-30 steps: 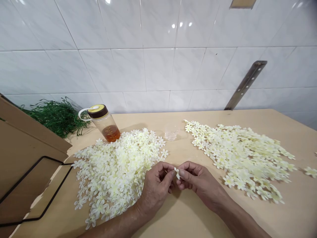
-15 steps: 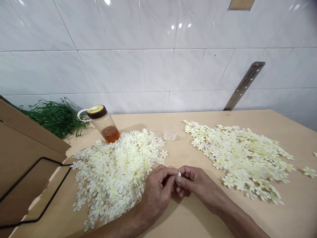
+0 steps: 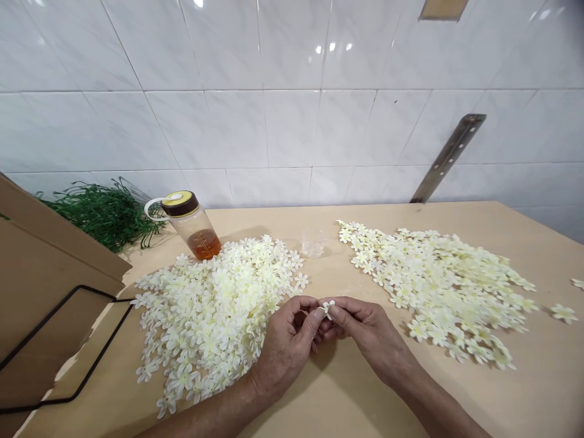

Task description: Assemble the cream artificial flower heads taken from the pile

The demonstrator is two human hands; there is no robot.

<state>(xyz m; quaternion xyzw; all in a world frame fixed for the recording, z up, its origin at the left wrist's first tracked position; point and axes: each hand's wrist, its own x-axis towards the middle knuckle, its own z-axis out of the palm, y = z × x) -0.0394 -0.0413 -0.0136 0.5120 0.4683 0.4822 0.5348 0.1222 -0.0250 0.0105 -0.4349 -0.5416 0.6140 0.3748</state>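
Between the fingertips of both hands is a small white artificial flower (image 3: 328, 309), its petals showing above my thumbs. My left hand (image 3: 292, 340) pinches it from the left, thumb against forefinger. From the other side, my right hand (image 3: 360, 325) is closed on it in the same way. The lower fingers of both hands are partly hidden beneath. A heaped pile of white flowers (image 3: 214, 310) lies beside my left hand. Off to the right spreads a flatter pile of cream-yellow flowers (image 3: 438, 280), apart from my right hand.
A bottle (image 3: 194, 228) of amber liquid stands behind the left pile, near green plastic stems (image 3: 109, 213). A small clear cup (image 3: 312, 244) stands between the piles. At left are a cardboard box (image 3: 50, 292) and a black wire frame (image 3: 98, 350). A metal strip (image 3: 449, 158) leans on the tiled wall.
Both hands have moved slightly upward and turned, with thumbs now up beside the flower. More of its petals show now than before.
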